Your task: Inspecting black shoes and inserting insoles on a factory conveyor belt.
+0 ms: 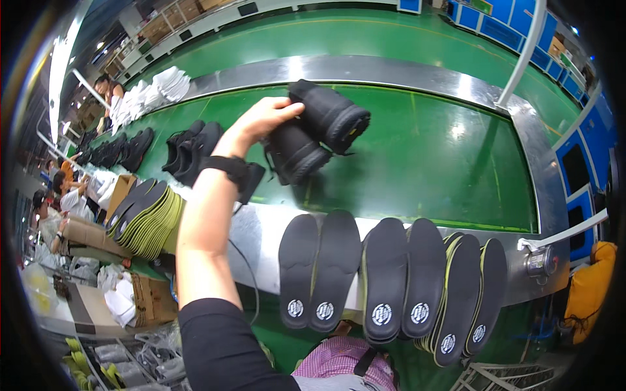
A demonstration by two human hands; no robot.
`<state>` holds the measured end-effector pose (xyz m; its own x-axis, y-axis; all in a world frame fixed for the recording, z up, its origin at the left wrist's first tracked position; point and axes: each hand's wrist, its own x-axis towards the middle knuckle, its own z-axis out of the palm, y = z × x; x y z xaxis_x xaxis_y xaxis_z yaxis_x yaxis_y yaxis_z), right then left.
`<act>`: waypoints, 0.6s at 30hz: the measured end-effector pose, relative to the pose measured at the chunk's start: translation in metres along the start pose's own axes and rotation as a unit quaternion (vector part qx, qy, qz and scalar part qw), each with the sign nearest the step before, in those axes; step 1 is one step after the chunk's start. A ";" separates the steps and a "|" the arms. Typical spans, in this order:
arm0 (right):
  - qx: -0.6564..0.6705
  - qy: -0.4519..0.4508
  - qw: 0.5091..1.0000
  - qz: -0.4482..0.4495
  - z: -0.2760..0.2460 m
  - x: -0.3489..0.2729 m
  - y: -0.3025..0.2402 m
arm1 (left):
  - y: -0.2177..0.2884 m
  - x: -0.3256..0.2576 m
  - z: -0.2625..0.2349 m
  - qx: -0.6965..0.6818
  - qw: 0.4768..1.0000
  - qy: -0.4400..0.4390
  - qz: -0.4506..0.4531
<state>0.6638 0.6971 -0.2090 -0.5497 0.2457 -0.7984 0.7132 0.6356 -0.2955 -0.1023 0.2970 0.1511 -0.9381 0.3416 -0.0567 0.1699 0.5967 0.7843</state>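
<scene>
Head view: 1 arm rises from the lower edge, a black sleeve at the upper arm and a black wrist strap near the top; it enters left of centre, so it reads as the left arm, though the other arm is not in the picture; the left hand (261, 120) is held out above the green conveyor belt (430, 156); its fingers (283, 111) are curled shut around a pair of black shoes (313, 133), gripping at their upper, ankle end; the thumb side is hidden behind the shoes, so how far it wraps cannot be told; the 2 shoes lie pressed together, extending right and down from the fingertips, soles facing right, 1 sole showing a touch of yellow; they appear lifted clear of the belt, with a shadow under them.

Along the steel edge of the belt (261, 234), just below the hand, 6 dark insoles (385, 280) hang side by side in pairs, heels down, the rightmost ones edged in yellow-green; to the left a stack of yellow-green insoles (150, 218) leans on the same edge; further left on the belt stand more black shoes (189, 146) in a row, well apart from the held pair; white bundles (156, 88) lie at the far left end, where another person sits; cardboard boxes (153, 296) sit on the floor at lower left.
</scene>
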 end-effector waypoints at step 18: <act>0.214 -0.061 0.969 0.109 -0.090 0.036 -0.104 | -0.197 -0.312 -0.069 0.492 0.857 -0.131 0.073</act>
<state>0.5305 0.7054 -0.1598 -0.3298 0.2355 -0.9142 0.9356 0.2110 -0.2831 0.1363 0.0229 0.0572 -0.8067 0.5401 -0.2400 0.5738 0.8130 -0.0992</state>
